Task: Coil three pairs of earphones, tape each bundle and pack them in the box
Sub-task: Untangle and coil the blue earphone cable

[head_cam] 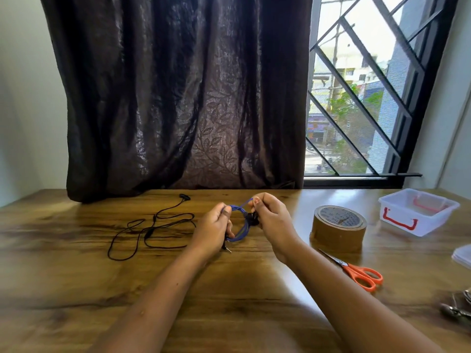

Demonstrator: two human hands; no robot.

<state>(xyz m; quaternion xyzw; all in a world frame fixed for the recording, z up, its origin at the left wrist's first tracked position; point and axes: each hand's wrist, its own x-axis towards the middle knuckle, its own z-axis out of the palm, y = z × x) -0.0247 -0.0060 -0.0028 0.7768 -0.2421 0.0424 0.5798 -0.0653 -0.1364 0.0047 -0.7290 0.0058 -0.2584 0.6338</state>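
My left hand [212, 226] and right hand [271, 217] both pinch the blue earphones [239, 225] — coiled between them, above the counter [229, 289].

Table [76, 289] front and near left: bare wood, wide passage. Left of centre, black earphones [153, 225] sprawl in loose loops. Centre taken by left hand [212, 225] and right hand [272, 220], both gripping blue earphones [242, 229]. Right side crowded: tape roll [337, 228], scissors [356, 272] just in front of it, box [418, 212] beyond, narrow gaps between. Curtain [178, 98] closes the far edge.
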